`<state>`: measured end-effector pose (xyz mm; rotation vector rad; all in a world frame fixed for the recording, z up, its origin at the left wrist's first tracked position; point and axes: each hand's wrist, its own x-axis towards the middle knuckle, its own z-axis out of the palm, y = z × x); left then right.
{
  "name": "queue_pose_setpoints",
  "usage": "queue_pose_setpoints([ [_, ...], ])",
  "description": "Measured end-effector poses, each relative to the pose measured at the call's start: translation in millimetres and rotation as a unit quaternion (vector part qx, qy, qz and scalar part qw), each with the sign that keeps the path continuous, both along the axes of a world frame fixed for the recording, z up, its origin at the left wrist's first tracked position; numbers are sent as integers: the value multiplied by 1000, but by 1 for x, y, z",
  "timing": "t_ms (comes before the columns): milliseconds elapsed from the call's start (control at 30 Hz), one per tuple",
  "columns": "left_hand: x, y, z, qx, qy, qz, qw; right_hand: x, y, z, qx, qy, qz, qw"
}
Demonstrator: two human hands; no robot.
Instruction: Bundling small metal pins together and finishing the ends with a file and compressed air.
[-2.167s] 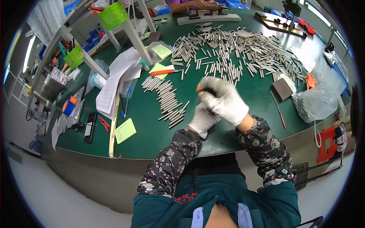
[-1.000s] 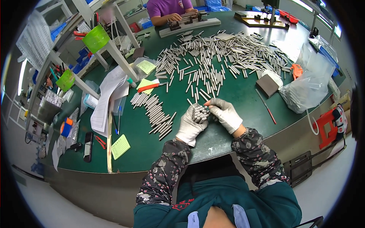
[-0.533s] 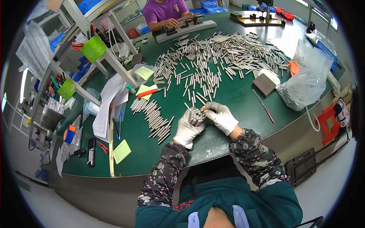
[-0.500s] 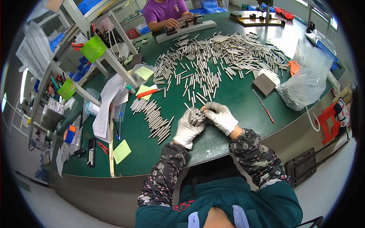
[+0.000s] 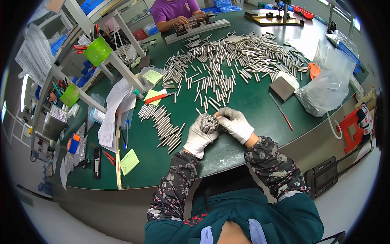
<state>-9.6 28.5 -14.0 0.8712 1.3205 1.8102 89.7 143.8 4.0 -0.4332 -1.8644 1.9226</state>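
A round bundle of short metal pins (image 5: pixel 209 123) stands with its ends facing up in my gloved left hand (image 5: pixel 199 137), whose fingers wrap round it. At the bundle's right side, my gloved right hand (image 5: pixel 236 125) has its thumb and fingers pinched together; what lies between the fingertips, if anything, is hidden. A large loose pile of metal pins (image 5: pixel 243 55) spreads over the green table (image 5: pixel 252 101) beyond my hands, with a few pins reaching close to the bundle. To the left lies a neater row of pins (image 5: pixel 165 127).
An orange-handled tool (image 5: pixel 156 99) lies on yellow notes beyond the row. To the right are a dark block (image 5: pixel 282 89), a red-handled rod (image 5: pixel 287 122) and a clear plastic bag (image 5: pixel 321 97). Across the table, a person in purple (image 5: pixel 172 14) works at a metal rail fixture (image 5: pixel 198 30).
Almost nothing differs. My left hand and the bundle have shifted very slightly, and the view has moved a little. The right hand keeps its pinch beside the bundle.
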Motion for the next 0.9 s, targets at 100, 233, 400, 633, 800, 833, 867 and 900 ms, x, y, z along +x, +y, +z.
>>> queue_pose_setpoints([
  [100,-1,0,2,-51,21,11,998,-1,0,0,6,-5,-9,1000],
  [233,-3,2,0,-51,62,11,997,-1,0,-1,24,-23,-28,999],
  [400,-4,2,-2,-57,80,14,995,-1,1,-2,23,-23,-23,999],
  [633,-2,0,1,-53,55,7,997,-1,1,-4,19,-8,-14,1000],
  [800,-2,-1,5,-80,25,-2,996,-1,0,-3,10,-9,-14,1000],
  [833,-1,-1,5,-77,34,1,996,-1,0,-4,15,-6,-16,1000],
  [867,-1,-1,5,-74,43,4,996,-2,1,-5,21,-3,-18,1000],
  [900,-2,-1,5,-74,43,4,996,-2,0,-4,21,-2,-18,1000],
])
